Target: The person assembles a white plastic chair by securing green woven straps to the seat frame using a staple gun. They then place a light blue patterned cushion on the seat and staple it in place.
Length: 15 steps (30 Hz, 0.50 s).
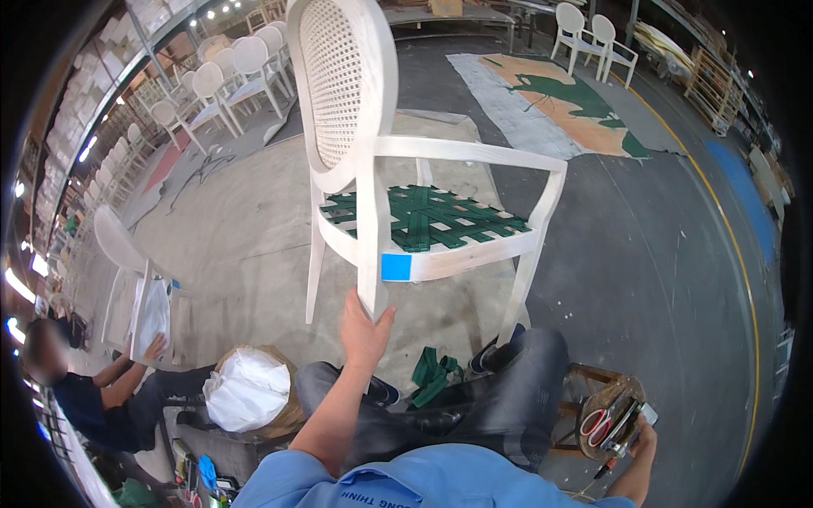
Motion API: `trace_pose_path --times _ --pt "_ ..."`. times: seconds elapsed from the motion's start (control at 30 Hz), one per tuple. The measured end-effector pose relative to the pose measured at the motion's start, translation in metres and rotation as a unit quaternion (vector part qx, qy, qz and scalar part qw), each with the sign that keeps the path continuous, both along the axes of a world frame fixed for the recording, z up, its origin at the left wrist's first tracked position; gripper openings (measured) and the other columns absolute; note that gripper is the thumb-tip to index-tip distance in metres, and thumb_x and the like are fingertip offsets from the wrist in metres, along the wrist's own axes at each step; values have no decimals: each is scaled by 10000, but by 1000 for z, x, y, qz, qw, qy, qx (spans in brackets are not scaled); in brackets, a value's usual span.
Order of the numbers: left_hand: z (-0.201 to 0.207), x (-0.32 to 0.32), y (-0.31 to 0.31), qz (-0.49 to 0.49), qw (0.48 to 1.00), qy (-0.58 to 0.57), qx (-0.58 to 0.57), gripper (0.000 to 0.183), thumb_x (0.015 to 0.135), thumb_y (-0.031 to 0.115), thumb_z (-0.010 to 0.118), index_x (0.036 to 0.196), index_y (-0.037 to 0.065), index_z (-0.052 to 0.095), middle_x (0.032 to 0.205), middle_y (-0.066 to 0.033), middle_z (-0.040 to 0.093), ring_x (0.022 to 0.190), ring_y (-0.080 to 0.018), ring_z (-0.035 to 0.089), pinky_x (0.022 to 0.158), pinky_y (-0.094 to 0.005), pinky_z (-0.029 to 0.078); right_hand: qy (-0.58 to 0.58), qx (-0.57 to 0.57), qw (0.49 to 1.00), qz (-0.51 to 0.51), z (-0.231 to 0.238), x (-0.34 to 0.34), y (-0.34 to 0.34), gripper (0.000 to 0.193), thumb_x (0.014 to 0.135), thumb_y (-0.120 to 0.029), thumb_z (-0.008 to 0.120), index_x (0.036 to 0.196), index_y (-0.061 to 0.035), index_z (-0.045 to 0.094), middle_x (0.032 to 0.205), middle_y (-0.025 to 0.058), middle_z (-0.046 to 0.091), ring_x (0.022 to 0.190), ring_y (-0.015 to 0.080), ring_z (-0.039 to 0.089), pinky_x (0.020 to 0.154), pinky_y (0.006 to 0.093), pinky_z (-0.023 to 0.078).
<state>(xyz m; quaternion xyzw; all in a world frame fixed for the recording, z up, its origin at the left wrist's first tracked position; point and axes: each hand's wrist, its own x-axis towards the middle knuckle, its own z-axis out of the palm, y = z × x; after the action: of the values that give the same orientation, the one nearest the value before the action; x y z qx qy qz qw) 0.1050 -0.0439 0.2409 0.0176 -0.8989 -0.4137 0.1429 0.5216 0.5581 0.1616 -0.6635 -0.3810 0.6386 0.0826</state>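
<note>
While the fingers of my left hand point(364, 332) wrap the near rear leg point(370, 284) of a chair point(373, 199), thumb along its right side, my right hand point(645, 440) is at the right edge of the stool top point(603, 394), by a silver tool point(649, 414); whether those fingers pinch it, I cannot tell. The chair is before my knees, back to the left; I cannot tell if all its feet bear on the floor.

With only one hand on it, I judge the chair could twist or tip if that grip slips. The tools lie crowded, so dragging one out could push another over the stool top's edge, or catch my fingers on the scissors point(598, 426). The loose green strips point(435, 376) by my shoes could snag a foot.

Counting outward: one chair in my grasp, with one webbed seat point(421, 218) and one blue patch point(395, 267); one stool, one pair of scissors on it; one white bundle point(247, 388) to my left; one co-worker point(95, 415) with one chair; two pale chairs point(603, 34) far right. The rows far left overlap too much to count.
</note>
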Motion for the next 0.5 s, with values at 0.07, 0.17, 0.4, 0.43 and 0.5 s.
trace_pose_path --times 0.07,0.17,0.4,0.43,0.5 --pt "-2 10 -5 13 1000 11 -25 722 844 228 852 1428 19 483 1270 -263 639 1185 -475 625 980 -517 507 -15 55 998 34 -2 -8 -6 517 989 -431 762 1288 -16 681 1161 147 746 991 353 753 817 586 618" --pt "-14 23 -16 23 999 -4 -26 726 842 216 854 1433 15 484 1250 -263 643 1163 -479 639 969 -518 511 -72 110 990 41 -7 -15 -7 499 991 -362 773 1283 27 663 1139 167 738 928 363 756 744 578 628" --pt "-25 24 -24 9 1000 -28 8 713 861 261 837 1442 32 492 1258 -246 654 1153 -465 642 955 -515 523 -184 238 952 50 -17 -10 -5 510 908 -251 848 1246 72 644 1066 232 725 825 404 740 605 565 603" --pt "-24 24 -25 6 1000 -24 7 709 863 266 836 1441 33 496 1251 -245 659 1144 -464 647 952 -515 526 -183 237 952 62 -18 -12 -5 513 898 -248 852 1237 76 643 1057 233 724 819 411 737 586 569 595" --pt "-25 23 -24 8 1000 -24 11 704 869 273 832 1440 32 498 1234 -244 668 1131 -463 656 940 -516 532 -288 287 906 118 -8 -10 -5 496 880 -239 858 1194 82 646 1007 235 714 775 417 723 526 570 563"
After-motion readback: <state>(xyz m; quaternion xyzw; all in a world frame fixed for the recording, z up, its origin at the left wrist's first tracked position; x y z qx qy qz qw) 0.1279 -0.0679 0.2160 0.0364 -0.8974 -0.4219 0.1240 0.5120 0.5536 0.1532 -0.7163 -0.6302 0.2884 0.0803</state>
